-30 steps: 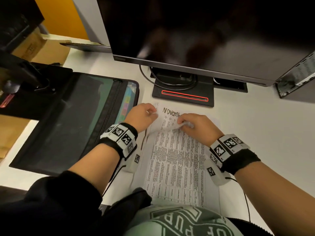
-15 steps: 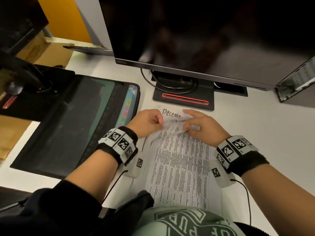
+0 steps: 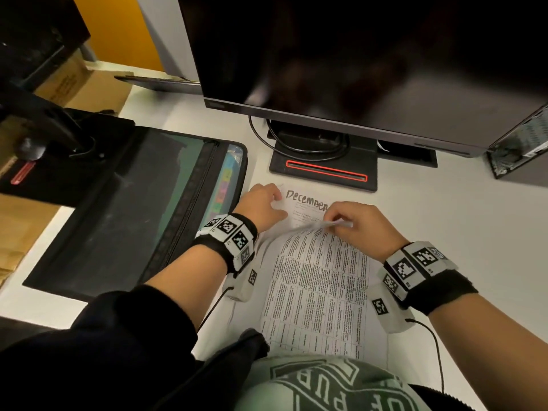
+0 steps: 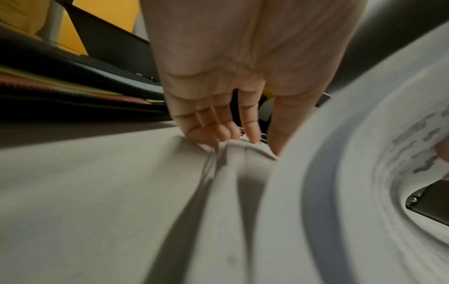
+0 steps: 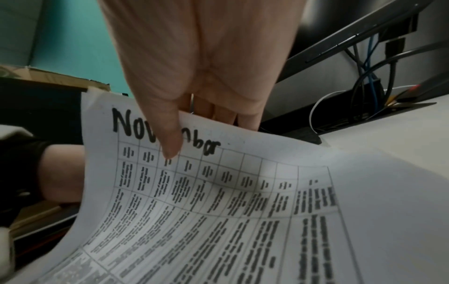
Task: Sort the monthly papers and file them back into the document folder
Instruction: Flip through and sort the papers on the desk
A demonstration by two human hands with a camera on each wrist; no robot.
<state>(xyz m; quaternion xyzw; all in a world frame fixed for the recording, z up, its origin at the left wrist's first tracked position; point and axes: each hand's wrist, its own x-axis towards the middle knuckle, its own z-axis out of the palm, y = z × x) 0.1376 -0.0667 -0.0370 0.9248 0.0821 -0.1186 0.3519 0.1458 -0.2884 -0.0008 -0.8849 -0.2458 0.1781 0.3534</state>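
Note:
A stack of printed monthly papers lies on the white desk (image 3: 459,232) in front of me. My right hand (image 3: 335,222) pinches the top edge of the November sheet (image 3: 320,286), thumb on its heading and fingers behind it, and curls it back toward me. The right wrist view shows the right hand (image 5: 179,123) and the November sheet (image 5: 218,192) close up. Beneath it the December sheet (image 3: 308,203) shows its heading. My left hand (image 3: 275,203) presses its fingertips on the stack's top left corner; the left wrist view shows the left hand (image 4: 233,134) there. The black document folder (image 3: 118,218) lies open to the left.
A dark monitor (image 3: 355,69) stands just behind the papers, its base (image 3: 323,161) and cables close to the stack's far edge. A computer case (image 3: 522,149) sits at the far right. A cardboard box (image 3: 83,87) and a black stand (image 3: 44,129) crowd the far left.
My right hand has peeled the November sheet's top edge back toward me, uncovering the December heading. The left hand has stayed on the stack's top left corner.

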